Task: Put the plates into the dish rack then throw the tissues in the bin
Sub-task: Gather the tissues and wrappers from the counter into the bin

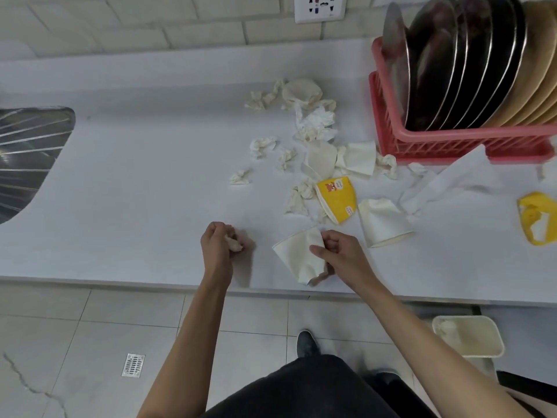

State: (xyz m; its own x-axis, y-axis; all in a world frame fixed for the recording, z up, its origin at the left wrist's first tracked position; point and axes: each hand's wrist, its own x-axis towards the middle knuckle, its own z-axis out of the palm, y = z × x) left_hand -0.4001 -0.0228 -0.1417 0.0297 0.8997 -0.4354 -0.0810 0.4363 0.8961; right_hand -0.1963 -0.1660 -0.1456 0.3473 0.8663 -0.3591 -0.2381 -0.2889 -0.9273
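Several steel and tan plates (470, 61) stand upright in the red dish rack (391, 137) at the back right of the white counter (135, 191). My left hand (218, 239) grips a small crumpled tissue (234, 243) near the counter's front edge. My right hand (337, 251) pinches a crushed white paper cup (297, 254) beside it. Several crumpled tissues (313, 122) lie scattered between my hands and the rack. A cream bin (468, 339) stands on the floor below the counter at the right, with a tissue inside.
A yellow paper cup (337, 199), a white paper cup (382, 224) and a torn yellow cup (538, 218) lie on the counter. A steel sink (27, 158) sits at the left. A floor drain (133, 365) and my shoe (306, 343) show below.
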